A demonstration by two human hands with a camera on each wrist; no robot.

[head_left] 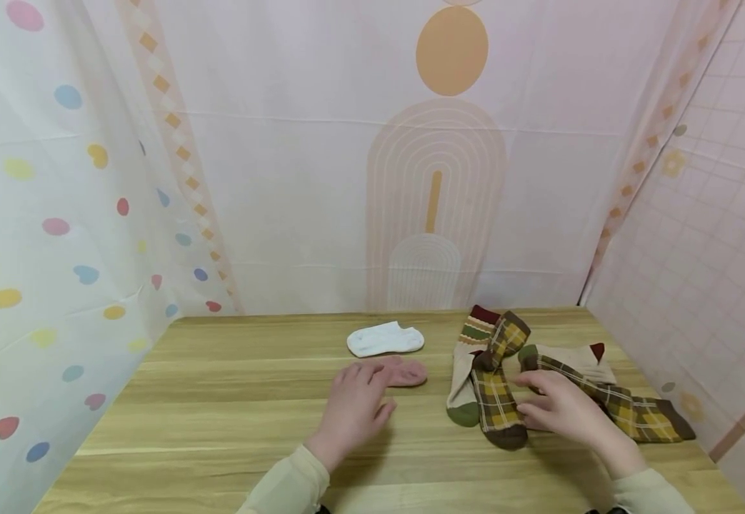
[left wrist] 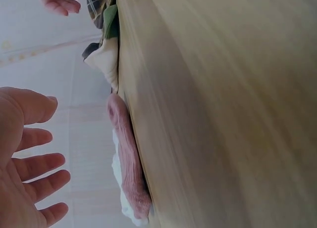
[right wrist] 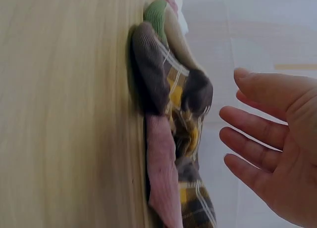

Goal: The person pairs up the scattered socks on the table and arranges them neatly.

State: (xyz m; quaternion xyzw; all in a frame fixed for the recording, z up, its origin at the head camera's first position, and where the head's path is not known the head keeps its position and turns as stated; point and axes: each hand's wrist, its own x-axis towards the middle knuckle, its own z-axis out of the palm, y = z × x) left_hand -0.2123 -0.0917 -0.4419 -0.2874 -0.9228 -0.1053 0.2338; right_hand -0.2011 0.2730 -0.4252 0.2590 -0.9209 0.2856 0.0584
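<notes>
- Left hand [head_left: 351, 412], head view: fingers loosely extended, reaching over the near end of a pink sock [head_left: 408, 373]; no hold on anything.
- White sock [head_left: 381, 340] lies flat just behind the pink sock, both well apart from the heap on the right; probably laid out there so each is easy to pick out.
- Right hand [head_left: 561, 405], same view: over the heap's near side, thumb apart from fingers, empty.
- Plaid sock [head_left: 499, 400] lies partly across a striped-cuff beige sock [head_left: 465, 378]; another plaid sock [head_left: 651, 414] runs over a beige sock with a dark red patch [head_left: 581, 357]. Crossed at odd angles, so likely dropped loosely, not arranged.
- Left wrist view: left hand palm bare, fingers spread a little and slightly bent, a gap between them and the pink sock. That sock rests on the tabletop [left wrist: 223, 139], probably flat enough to stay put.
- Right wrist view: right hand half open, fingertips clear of the heap. Second pink sock [right wrist: 162, 168] lies along its near edge, plaid behind it; its near-side spot seems to leave it exposed.
</notes>
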